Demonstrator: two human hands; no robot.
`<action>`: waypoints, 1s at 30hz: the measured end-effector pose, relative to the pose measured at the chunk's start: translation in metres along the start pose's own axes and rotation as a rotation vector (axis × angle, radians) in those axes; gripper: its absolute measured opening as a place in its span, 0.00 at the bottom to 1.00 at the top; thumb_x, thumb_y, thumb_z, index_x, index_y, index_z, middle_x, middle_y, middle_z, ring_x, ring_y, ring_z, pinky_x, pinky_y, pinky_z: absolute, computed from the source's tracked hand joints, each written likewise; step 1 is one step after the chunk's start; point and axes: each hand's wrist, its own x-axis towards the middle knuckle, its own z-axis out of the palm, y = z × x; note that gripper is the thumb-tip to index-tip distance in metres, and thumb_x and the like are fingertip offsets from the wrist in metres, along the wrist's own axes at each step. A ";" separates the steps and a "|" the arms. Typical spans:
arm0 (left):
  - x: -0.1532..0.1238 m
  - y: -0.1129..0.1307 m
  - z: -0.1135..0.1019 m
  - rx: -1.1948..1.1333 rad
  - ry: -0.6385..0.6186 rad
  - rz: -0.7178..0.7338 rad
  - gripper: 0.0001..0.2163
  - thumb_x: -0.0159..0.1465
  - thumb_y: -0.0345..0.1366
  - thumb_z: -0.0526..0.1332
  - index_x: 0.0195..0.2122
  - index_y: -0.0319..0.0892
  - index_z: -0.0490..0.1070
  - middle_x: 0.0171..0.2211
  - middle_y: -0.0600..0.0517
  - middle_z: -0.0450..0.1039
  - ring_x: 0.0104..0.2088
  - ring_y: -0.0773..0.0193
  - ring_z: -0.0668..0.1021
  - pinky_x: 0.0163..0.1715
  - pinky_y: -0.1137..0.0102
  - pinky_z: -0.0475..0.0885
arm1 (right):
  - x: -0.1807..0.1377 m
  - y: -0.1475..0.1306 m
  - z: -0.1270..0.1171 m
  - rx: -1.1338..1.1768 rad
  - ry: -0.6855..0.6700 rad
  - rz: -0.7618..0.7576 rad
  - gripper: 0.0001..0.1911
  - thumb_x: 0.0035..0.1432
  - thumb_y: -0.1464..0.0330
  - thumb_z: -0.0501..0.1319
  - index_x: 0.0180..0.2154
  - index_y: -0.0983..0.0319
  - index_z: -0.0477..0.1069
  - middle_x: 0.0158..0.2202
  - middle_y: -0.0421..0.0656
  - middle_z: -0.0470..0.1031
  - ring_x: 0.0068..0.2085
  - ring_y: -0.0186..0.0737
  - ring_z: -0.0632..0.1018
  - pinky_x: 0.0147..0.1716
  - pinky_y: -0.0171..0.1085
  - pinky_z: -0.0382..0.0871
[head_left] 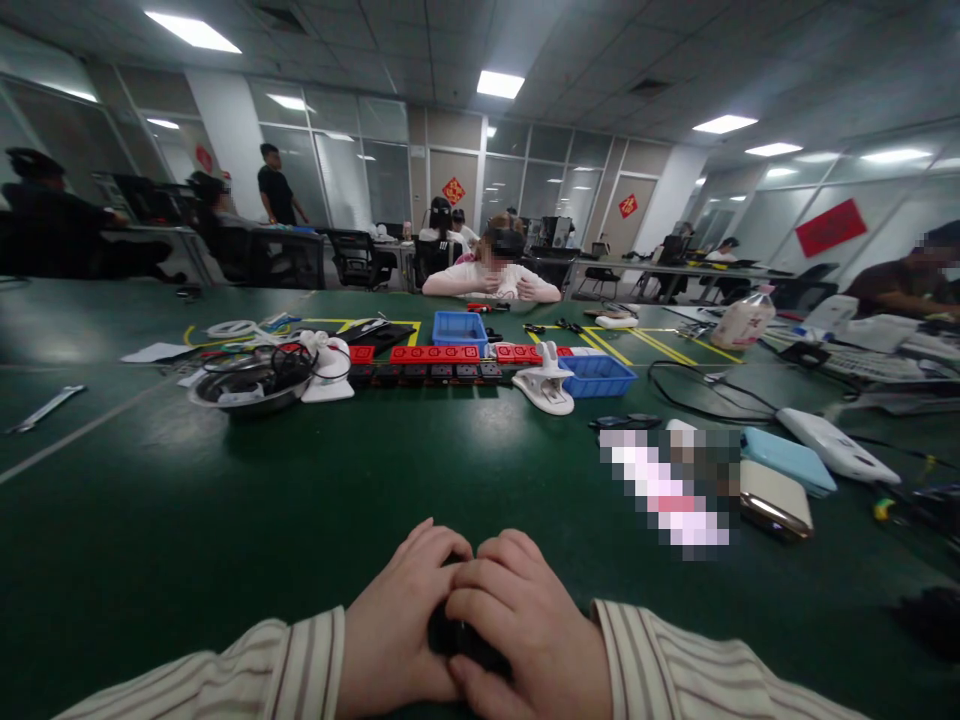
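My left hand [397, 620] and my right hand [525, 625] rest together on the green table [225, 520] at its near edge. Both are closed around a small black object [454, 640] held between them; most of it is hidden by the fingers and I cannot name it. Striped sleeves cover both wrists.
Farther out lie a metal bowl with cables [251, 385], red and black power strips [435, 362], two blue bins [598, 376], a white clamp [547, 385], power banks [787, 462] and a white device [836, 445]. A person [491, 275] sits opposite; another sits at far right.
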 end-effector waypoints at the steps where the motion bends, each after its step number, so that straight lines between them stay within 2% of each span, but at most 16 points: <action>1: 0.000 -0.001 0.000 -0.015 0.003 0.006 0.20 0.43 0.34 0.70 0.39 0.44 0.71 0.40 0.51 0.66 0.45 0.55 0.70 0.58 0.50 0.48 | 0.000 0.000 0.000 0.018 0.006 -0.028 0.09 0.54 0.68 0.52 0.38 0.62 0.65 0.37 0.43 0.72 0.41 0.41 0.68 0.41 0.42 0.58; 6: 0.001 -0.002 0.000 0.001 0.017 0.046 0.24 0.41 0.33 0.71 0.42 0.46 0.71 0.42 0.52 0.66 0.46 0.54 0.70 0.58 0.50 0.48 | 0.002 -0.001 -0.002 0.059 0.079 -0.179 0.08 0.50 0.73 0.50 0.33 0.61 0.65 0.34 0.39 0.75 0.42 0.38 0.70 0.49 0.41 0.56; 9: -0.001 -0.001 0.000 0.050 0.001 0.059 0.26 0.44 0.35 0.69 0.46 0.45 0.68 0.43 0.51 0.67 0.46 0.54 0.70 0.58 0.49 0.49 | 0.003 -0.006 -0.007 0.058 0.052 -0.181 0.10 0.53 0.73 0.50 0.37 0.61 0.65 0.37 0.39 0.75 0.45 0.38 0.70 0.53 0.42 0.54; 11: -0.004 0.000 0.001 0.094 -0.019 0.075 0.28 0.46 0.38 0.69 0.49 0.45 0.66 0.45 0.49 0.67 0.49 0.51 0.69 0.58 0.45 0.47 | 0.003 -0.009 -0.011 0.064 0.046 -0.145 0.10 0.57 0.70 0.50 0.42 0.62 0.65 0.40 0.42 0.74 0.46 0.39 0.70 0.53 0.42 0.54; 13: -0.007 -0.001 0.003 0.141 0.002 0.087 0.31 0.46 0.42 0.68 0.52 0.45 0.63 0.49 0.47 0.65 0.51 0.49 0.67 0.57 0.42 0.43 | 0.002 -0.010 -0.011 0.087 0.093 -0.083 0.14 0.61 0.62 0.50 0.44 0.63 0.64 0.42 0.45 0.72 0.46 0.41 0.69 0.50 0.43 0.57; 16: -0.009 -0.001 0.005 0.176 0.078 0.104 0.32 0.46 0.45 0.68 0.52 0.43 0.62 0.50 0.46 0.65 0.52 0.48 0.66 0.57 0.41 0.41 | 0.001 -0.008 -0.006 0.110 0.168 0.047 0.22 0.61 0.52 0.48 0.43 0.63 0.64 0.41 0.47 0.70 0.42 0.44 0.69 0.43 0.44 0.61; 18: -0.008 0.000 0.006 0.165 0.099 0.098 0.30 0.46 0.45 0.68 0.49 0.43 0.63 0.47 0.47 0.66 0.51 0.50 0.67 0.58 0.42 0.41 | 0.000 -0.007 -0.002 0.103 0.163 0.102 0.25 0.60 0.48 0.47 0.40 0.63 0.65 0.39 0.47 0.69 0.39 0.44 0.69 0.40 0.44 0.61; 20: -0.006 0.002 0.004 0.140 0.089 0.076 0.25 0.46 0.42 0.68 0.46 0.44 0.66 0.44 0.49 0.67 0.48 0.53 0.69 0.58 0.44 0.42 | 0.000 -0.006 0.000 0.080 0.128 0.127 0.22 0.60 0.50 0.49 0.38 0.62 0.65 0.38 0.46 0.69 0.39 0.44 0.68 0.40 0.44 0.60; 25: -0.002 0.006 -0.002 0.098 0.047 0.039 0.19 0.45 0.32 0.64 0.40 0.44 0.69 0.40 0.52 0.67 0.44 0.56 0.71 0.58 0.45 0.44 | 0.000 -0.004 0.000 0.066 0.056 0.093 0.09 0.55 0.65 0.55 0.37 0.63 0.65 0.37 0.45 0.69 0.40 0.42 0.67 0.40 0.41 0.61; 30: 0.000 0.004 -0.003 0.053 0.009 0.042 0.17 0.43 0.32 0.66 0.37 0.45 0.71 0.41 0.53 0.65 0.45 0.55 0.70 0.59 0.45 0.41 | 0.000 -0.001 -0.002 0.102 0.045 -0.044 0.09 0.49 0.72 0.51 0.35 0.62 0.64 0.36 0.43 0.71 0.40 0.39 0.68 0.40 0.39 0.62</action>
